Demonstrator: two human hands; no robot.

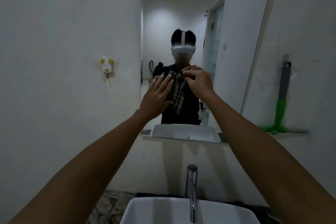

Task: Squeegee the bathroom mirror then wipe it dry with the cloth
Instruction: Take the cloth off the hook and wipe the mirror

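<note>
Cloth [177, 92] pinched at its top by right hand [199, 82]; pressed flat against mirror [236, 42] under open left hand [155, 97], near the glass's lower middle. Squeegee [281, 103] parked on the ledge past the mirror's right edge, so blade pass judged done, drying underway. Counted: one cloth, one squeegee, one mirror, two hands.

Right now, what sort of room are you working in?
Most likely a small home bathroom: a wall mirror hangs above a white basin with a chrome tap, and a green squeegee leans against the wall beside the mirror.
</note>
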